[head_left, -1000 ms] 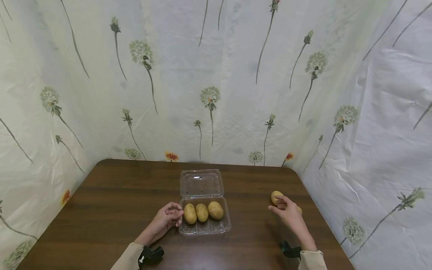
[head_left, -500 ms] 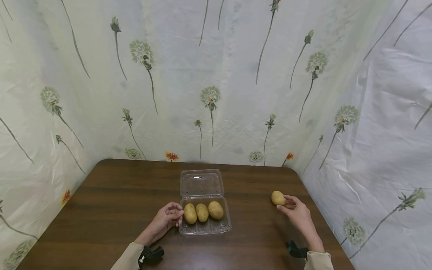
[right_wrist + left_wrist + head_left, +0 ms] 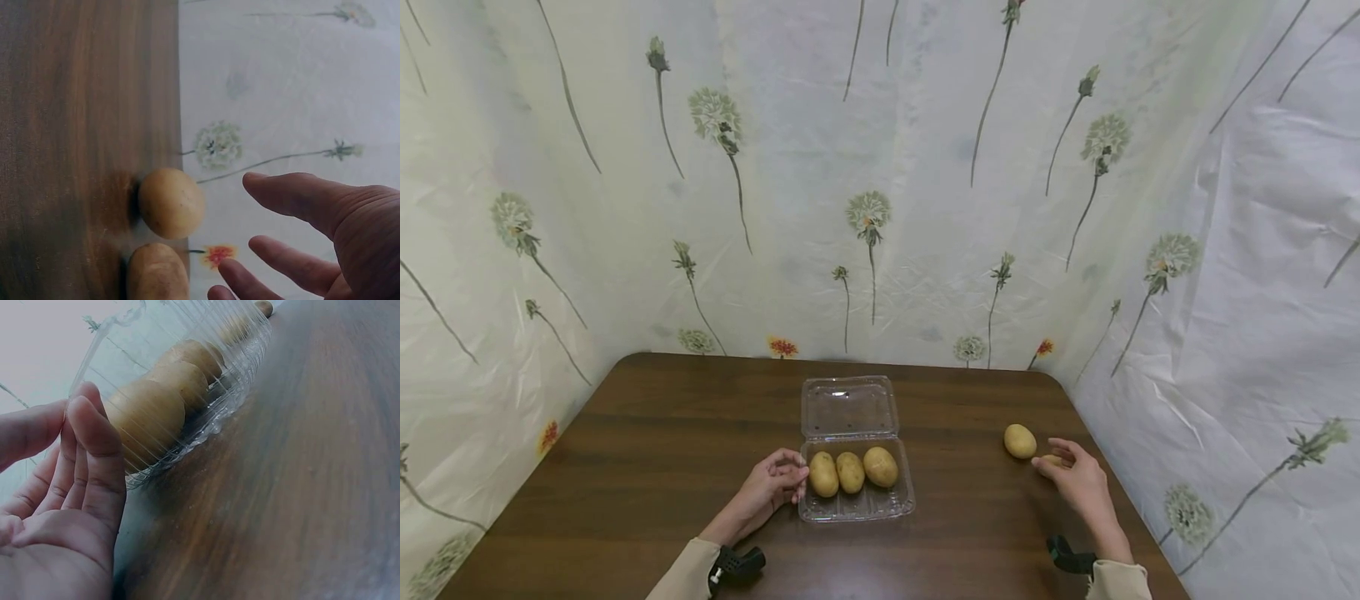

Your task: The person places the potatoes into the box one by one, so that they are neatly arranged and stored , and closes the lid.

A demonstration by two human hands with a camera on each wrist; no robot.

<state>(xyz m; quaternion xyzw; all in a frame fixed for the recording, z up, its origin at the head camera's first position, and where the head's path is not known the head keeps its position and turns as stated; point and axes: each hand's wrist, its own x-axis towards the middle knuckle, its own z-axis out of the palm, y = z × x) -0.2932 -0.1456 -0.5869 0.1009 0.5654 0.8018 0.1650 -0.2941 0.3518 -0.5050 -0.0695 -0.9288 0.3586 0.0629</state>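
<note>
A clear plastic clamshell container (image 3: 857,510) lies with its lid folded back, three potatoes (image 3: 851,473) in a row inside its base. My left hand (image 3: 775,481) pinches the container's left rim between thumb and fingers; the left wrist view shows the fingertips (image 3: 94,422) at the plastic wall (image 3: 215,422). At the right, my right hand (image 3: 1081,483) hovers over a potato (image 3: 1057,460) that its fingers partly hide. Another loose potato (image 3: 1019,442) lies just beyond. In the right wrist view, thumb and fingers are spread apart, with a gap between them and both potatoes (image 3: 172,203).
The dark wooden table (image 3: 700,417) has rounded far corners. A pale sheet printed with dandelions (image 3: 868,212) hangs behind it and along both sides. The open lid (image 3: 850,407) lies toward the table's far edge.
My right hand has moved right and slightly nearer, off the farther loose potato to the nearer one. That farther potato is now fully uncovered. The left hand and container have stayed put.
</note>
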